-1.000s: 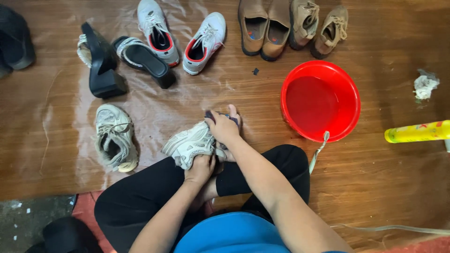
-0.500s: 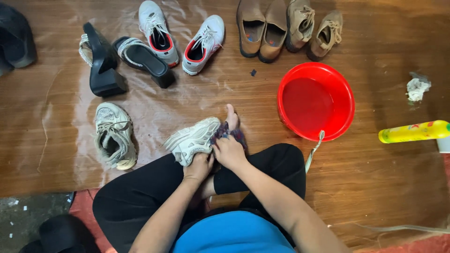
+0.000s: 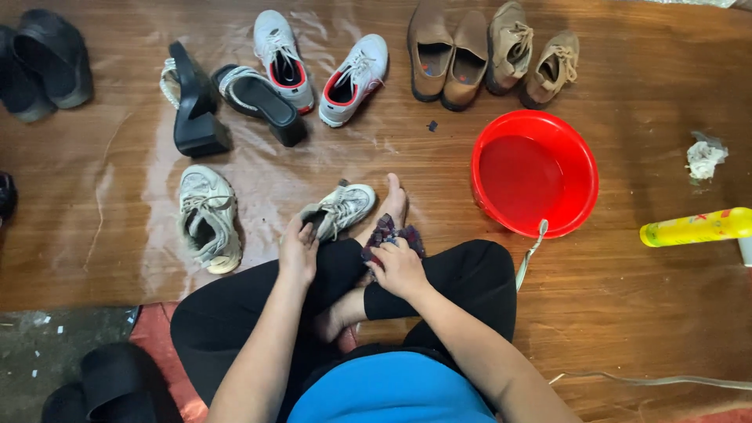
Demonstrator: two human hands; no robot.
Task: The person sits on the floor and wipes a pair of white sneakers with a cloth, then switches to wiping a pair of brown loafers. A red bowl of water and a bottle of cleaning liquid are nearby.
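A person sits cross-legged on a brown wooden floor, seen from above. The left hand point(image 3: 298, 251) grips the heel end of a worn off-white sneaker point(image 3: 338, 210), holding it tilted just above the lap with its toe pointing away. The right hand point(image 3: 399, 268) is closed around a bunched dark checked cloth point(image 3: 389, 233), resting on the crossed leg just beside a bare foot point(image 3: 392, 202). A second ago that cloth hand was pressed on top of the sneaker; it has since drawn back toward the body and off the shoe, so the wiping stroke appears paused or finished on that part, with the shoe still held. The matching off-white sneaker point(image 3: 207, 218) lies alone on the floor to the left, on a clear plastic sheet point(image 3: 258, 168). Shoes counted: two off-white sneakers, two white sneakers with red lining point(image 3: 321, 66), two black platform sandals point(image 3: 227, 98), two brown loafers point(image 3: 448, 56), two tan lace-up shoes point(image 3: 534, 59), and two dark shoes point(image 3: 39, 66) at the upper left edge. Other dark footwear at the lower left is too cut off to count. To the right sit one red plastic basin point(image 3: 576, 196), one yellow spray can point(image 3: 695, 227) lying on its side, and one crumpled white tissue point(image 3: 703, 157).
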